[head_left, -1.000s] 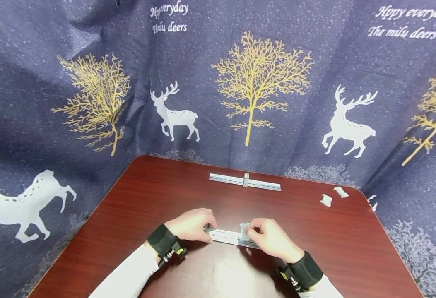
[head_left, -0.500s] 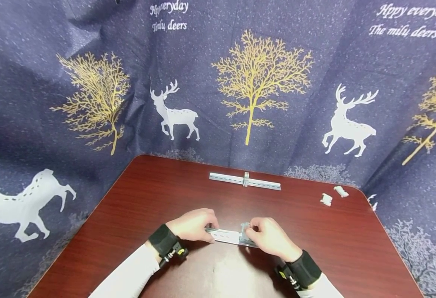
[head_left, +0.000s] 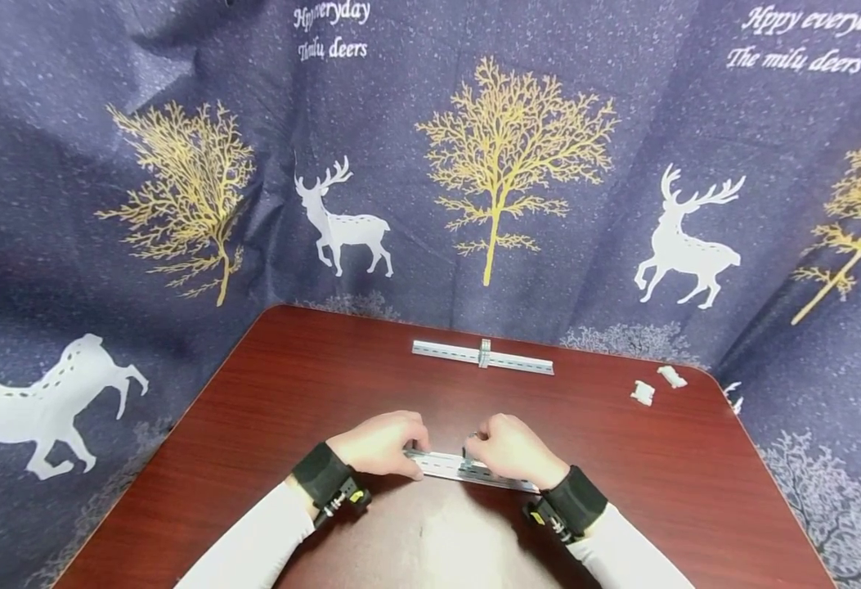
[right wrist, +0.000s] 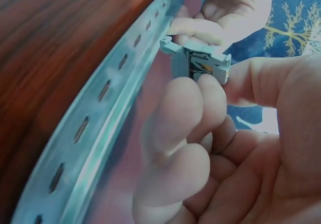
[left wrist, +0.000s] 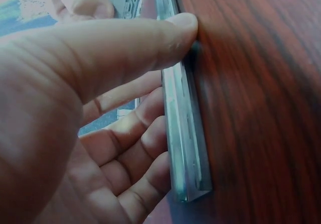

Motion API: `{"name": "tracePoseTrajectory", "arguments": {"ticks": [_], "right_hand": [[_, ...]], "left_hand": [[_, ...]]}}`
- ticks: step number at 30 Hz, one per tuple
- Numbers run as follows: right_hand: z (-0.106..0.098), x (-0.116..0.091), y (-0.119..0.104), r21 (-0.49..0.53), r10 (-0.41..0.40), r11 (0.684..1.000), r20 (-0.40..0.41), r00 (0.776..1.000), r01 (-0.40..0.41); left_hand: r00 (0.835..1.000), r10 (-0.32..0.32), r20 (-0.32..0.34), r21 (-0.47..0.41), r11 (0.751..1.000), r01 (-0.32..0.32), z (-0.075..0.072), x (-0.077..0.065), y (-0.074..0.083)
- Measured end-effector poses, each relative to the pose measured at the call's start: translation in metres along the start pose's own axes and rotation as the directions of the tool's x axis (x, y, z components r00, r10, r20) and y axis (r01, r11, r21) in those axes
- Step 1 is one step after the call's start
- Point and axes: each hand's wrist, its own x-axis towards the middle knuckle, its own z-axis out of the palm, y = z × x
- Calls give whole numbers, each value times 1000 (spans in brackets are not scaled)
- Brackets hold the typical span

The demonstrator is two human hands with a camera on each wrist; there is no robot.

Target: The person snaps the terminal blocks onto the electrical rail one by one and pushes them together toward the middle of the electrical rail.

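A slotted metal DIN rail point(head_left: 441, 465) lies across the near middle of the table. My left hand point(head_left: 380, 444) grips its left end; in the left wrist view the thumb crosses one edge of the rail point(left wrist: 186, 148) and the fingertips meet the other. Over the rail's middle, my right hand point(head_left: 517, 450) pinches a small grey terminal block point(right wrist: 208, 61) between thumb and fingers. In the right wrist view the block's clip-like foot points toward the rail point(right wrist: 103, 101). From the head the block point(head_left: 466, 460) shows as a narrow upright piece, partly hidden by the fingers.
Toward the back of the table point(head_left: 342, 368) lies another DIN rail point(head_left: 448, 352) with terminal blocks point(head_left: 485, 354) clipped at its middle. Two loose pale pieces point(head_left: 643, 393) rest near the back right corner. A patterned curtain point(head_left: 415, 164) hangs behind the table.
My right hand has moved left along the rail and turned the terminal block from broad side to edge-on in the head view. The left hand keeps its grip on the rail's end.
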Motion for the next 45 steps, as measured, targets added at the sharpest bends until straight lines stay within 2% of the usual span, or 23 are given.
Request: {"name": "tracePoseTrajectory", "arguments": {"ticks": [11,24,31,38,45], "right_hand": [[2,11,-17,-27,56,998,72,996,-55],[6,25,-22,-94,95,992,113,989,-85],[5,26,-27,-113,116,989,145,983,-100],[2,25,-31,-129,112,988,198,974,-87],[5,21,-33,-107,87,992,229,970,-64]], "left_hand": [[1000,6,1,-3,1000,-6,-2,0,-1],[1000,10,-6,0,1000,-10,0,-2,-3],[1000,13,-6,6,1000,-13,1,-1,-2],[1000,18,-14,-8,1000,-18,-2,-2,1],[1000,10,-9,22,1000,-9,-3,-2,2]]}}
